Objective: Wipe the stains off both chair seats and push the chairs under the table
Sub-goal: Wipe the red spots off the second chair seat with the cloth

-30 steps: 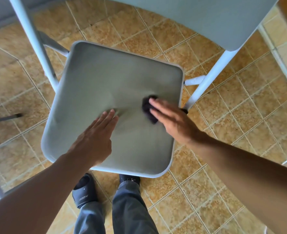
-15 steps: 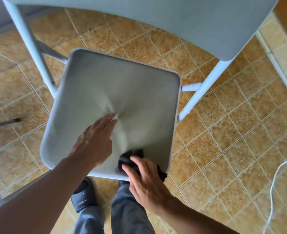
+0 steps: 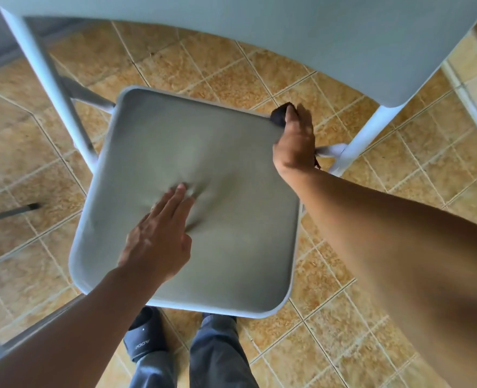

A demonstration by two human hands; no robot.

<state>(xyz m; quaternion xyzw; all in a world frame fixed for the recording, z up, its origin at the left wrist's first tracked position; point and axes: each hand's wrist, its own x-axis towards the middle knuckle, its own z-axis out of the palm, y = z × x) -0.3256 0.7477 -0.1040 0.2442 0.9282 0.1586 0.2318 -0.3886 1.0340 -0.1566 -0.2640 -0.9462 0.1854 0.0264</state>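
A grey padded chair seat [image 3: 231, 152] fills the middle of the view, with its pale backrest [image 3: 259, 29] across the top. My left hand [image 3: 158, 233] lies flat on the seat's middle, fingers together, pressing a dent into the cushion. At the seat's far right corner, my right hand [image 3: 294, 141] is closed on a dark cloth [image 3: 280, 114], which sticks out past my fingertips over the seat's edge. No stain shows on the visible seat surface.
White chair legs [image 3: 363, 133] stand at the right and upper left on an orange tiled floor [image 3: 343, 317]. My feet in dark slippers [image 3: 144, 340] are below the seat's near edge. A thin dark leg tip [image 3: 31, 206] lies at the left.
My right hand has swept the cloth from the seat's near edge up to its far right corner. My left hand has stayed pressed on the middle of the seat.
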